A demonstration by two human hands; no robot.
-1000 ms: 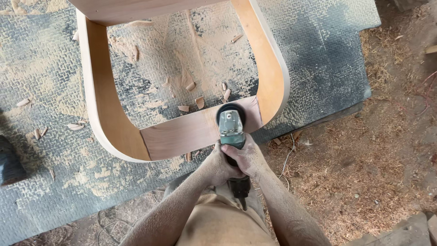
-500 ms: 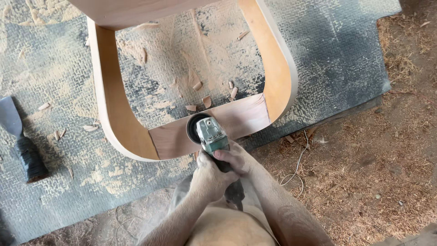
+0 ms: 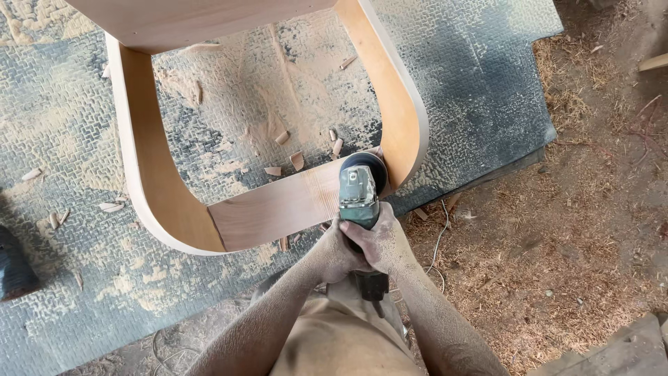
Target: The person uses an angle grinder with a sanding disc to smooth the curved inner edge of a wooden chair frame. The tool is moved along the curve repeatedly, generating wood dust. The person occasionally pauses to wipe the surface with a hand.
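Observation:
A green and black angle grinder (image 3: 359, 191) lies with its round black disc (image 3: 367, 163) pressed on the near rail of a curved wooden frame (image 3: 278, 205). My left hand (image 3: 332, 252) and my right hand (image 3: 383, 240) are both wrapped around the grinder's body, side by side, dusty with sawdust. The disc sits near the frame's right rounded corner (image 3: 407, 150). The frame's left side (image 3: 139, 146) curves away toward a flat wooden panel (image 3: 202, 17) at the top.
The frame stands on a dark textured rubber mat (image 3: 473, 76) strewn with sawdust and wood chips (image 3: 285, 157). Bare dirt with shavings (image 3: 577, 230) lies to the right. A dark object (image 3: 14, 261) sits at the left edge. A thin cord (image 3: 442, 233) trails beside my right forearm.
The grinder slid left along the rail half a second ago and has since moved back right toward the rounded corner. Both hands kept their grip.

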